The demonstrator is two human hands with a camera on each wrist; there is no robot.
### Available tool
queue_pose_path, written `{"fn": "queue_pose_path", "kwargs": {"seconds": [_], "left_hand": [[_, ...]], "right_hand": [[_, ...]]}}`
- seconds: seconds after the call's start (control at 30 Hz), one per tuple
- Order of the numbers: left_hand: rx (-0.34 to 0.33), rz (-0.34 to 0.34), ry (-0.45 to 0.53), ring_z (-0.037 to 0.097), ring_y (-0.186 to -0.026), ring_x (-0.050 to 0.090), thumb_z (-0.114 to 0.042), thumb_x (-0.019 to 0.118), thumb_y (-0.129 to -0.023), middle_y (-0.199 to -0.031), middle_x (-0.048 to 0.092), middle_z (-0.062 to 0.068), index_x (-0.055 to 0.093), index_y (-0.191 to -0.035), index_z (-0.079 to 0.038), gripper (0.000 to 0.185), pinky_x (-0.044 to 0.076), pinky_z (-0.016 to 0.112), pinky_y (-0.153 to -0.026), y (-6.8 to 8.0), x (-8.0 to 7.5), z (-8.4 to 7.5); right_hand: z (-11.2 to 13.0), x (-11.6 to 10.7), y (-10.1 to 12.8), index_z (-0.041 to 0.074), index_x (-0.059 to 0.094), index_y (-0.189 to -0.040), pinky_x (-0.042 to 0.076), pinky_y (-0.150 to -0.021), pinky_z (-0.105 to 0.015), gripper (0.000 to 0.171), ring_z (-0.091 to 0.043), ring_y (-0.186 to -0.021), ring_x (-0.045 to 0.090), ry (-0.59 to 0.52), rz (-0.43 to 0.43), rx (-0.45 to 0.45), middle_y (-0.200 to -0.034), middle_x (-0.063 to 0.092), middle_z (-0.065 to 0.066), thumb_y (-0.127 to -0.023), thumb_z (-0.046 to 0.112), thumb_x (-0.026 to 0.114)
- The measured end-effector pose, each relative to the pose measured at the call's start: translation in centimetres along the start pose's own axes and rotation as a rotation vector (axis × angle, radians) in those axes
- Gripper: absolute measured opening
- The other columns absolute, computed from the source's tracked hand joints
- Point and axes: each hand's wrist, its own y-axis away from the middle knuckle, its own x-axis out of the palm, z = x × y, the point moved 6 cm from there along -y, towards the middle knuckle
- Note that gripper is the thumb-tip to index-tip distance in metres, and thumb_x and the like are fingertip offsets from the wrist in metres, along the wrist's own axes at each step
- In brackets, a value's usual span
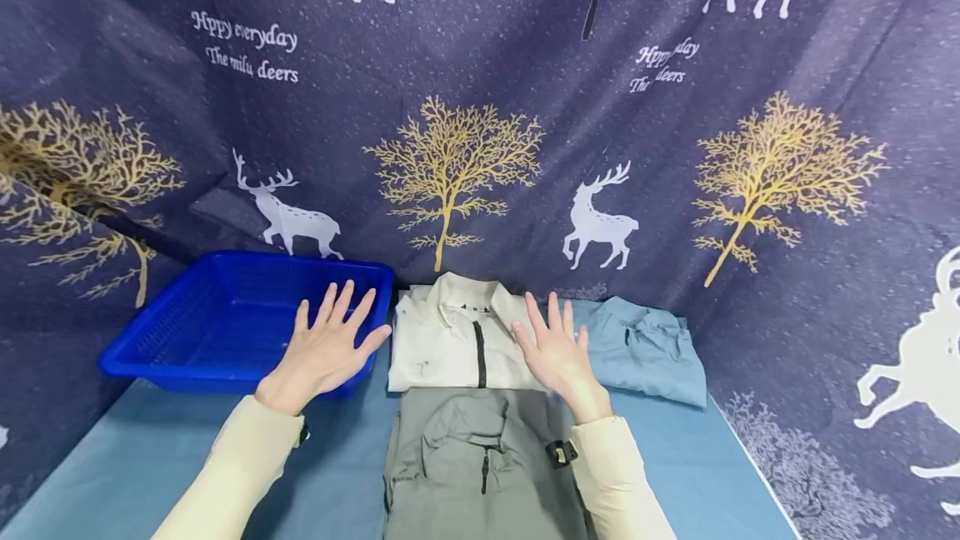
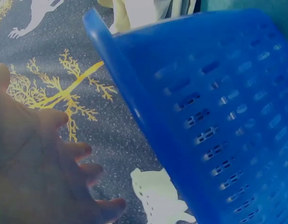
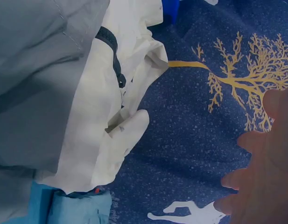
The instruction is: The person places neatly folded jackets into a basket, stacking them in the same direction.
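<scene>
Light-blue tabletop [image 1: 705, 461] carries blue plastic basket [image 1: 202, 375] far left, folded white garment [image 1: 442, 348] far centre, folded blue garment [image 1: 648, 357] far right. Folded grey garment [image 1: 450, 477] near centre.

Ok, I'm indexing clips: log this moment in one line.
left hand: holding nothing | right hand: holding nothing | gray garment: lying flat | white garment: beside blue basket

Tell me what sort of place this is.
Probably a makeshift indoor garment-handling workspace, judging by the deer-printed dark blue fabric backdrop, the rectangular blue plastic basket and the folded grey fabric garment.
</scene>
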Motion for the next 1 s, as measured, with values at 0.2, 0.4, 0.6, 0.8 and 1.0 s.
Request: {"fn": "queue_pose_path", "kwargs": {"seconds": [0.2, 0.4, 0.6, 0.8, 1.0], "left_hand": [[0.038, -0.003, 0.047, 0.035, -0.148, -0.007, -0.067, 0.025, -0.098, -0.162, 0.004, 0.017, 0.017, -0.159, -0.017, 0.079, -0.001, 0.065, -0.111, 0.5, 0.0, -0.3], [0.066, -0.003, 0.087, 0.035, -0.148, -0.005, -0.065, 0.027, -0.099, -0.162, 0.006, 0.017, 0.019, -0.158, -0.017, 0.076, 0.002, 0.065, -0.111, 1.3, 0.4, -0.2], [0.075, -0.011, 0.123, 0.036, -0.148, -0.002, -0.061, 0.031, -0.101, -0.162, 0.008, 0.017, 0.021, -0.158, -0.016, 0.073, 0.005, 0.066, -0.111, 2.4, 1.2, -0.3], [0.097, -0.014, 0.124, 0.034, -0.148, -0.002, -0.059, 0.032, -0.102, -0.163, 0.008, 0.014, 0.017, -0.159, -0.021, 0.070, 0.006, 0.063, -0.112, 3.7, 2.0, -1.0], [0.186, -0.050, 0.131, 0.031, -0.149, 0.003, -0.052, 0.038, -0.103, -0.162, 0.013, 0.010, 0.018, -0.158, -0.025, 0.065, 0.010, 0.057, -0.114, 5.3, 2.2, -2.4]], "right_hand": [[-0.2, -0.5, 0.8, 0.024, 0.013, -0.159, 0.002, -0.109, -0.069, 0.062, -0.036, -0.146, -0.010, -0.074, 0.017, -0.024, -0.162, -0.003, -0.015, -0.105, 0.052, 0.024], [-0.9, -1.3, 1.9, 0.023, 0.010, -0.159, 0.002, -0.109, -0.069, 0.065, -0.036, -0.146, -0.011, -0.113, 0.034, -0.057, -0.162, -0.006, -0.015, -0.104, 0.056, 0.022], [-2.1, -1.6, 3.7, 0.019, 0.013, -0.159, 0.006, -0.109, -0.069, 0.068, -0.039, -0.146, -0.007, -0.135, 0.025, -0.082, -0.161, -0.002, -0.020, -0.103, 0.056, 0.024], [-3.8, -1.1, 5.6, 0.019, 0.011, -0.159, 0.005, -0.106, -0.072, 0.067, -0.042, -0.146, -0.007, -0.214, 0.055, -0.076, -0.161, -0.002, -0.020, -0.105, 0.051, 0.032], [-5.2, 0.4, 7.4, 0.017, 0.009, -0.159, 0.004, -0.107, -0.072, 0.067, -0.046, -0.144, -0.009, -0.290, 0.110, -0.076, -0.159, -0.002, -0.026, -0.105, 0.049, 0.034]]}}
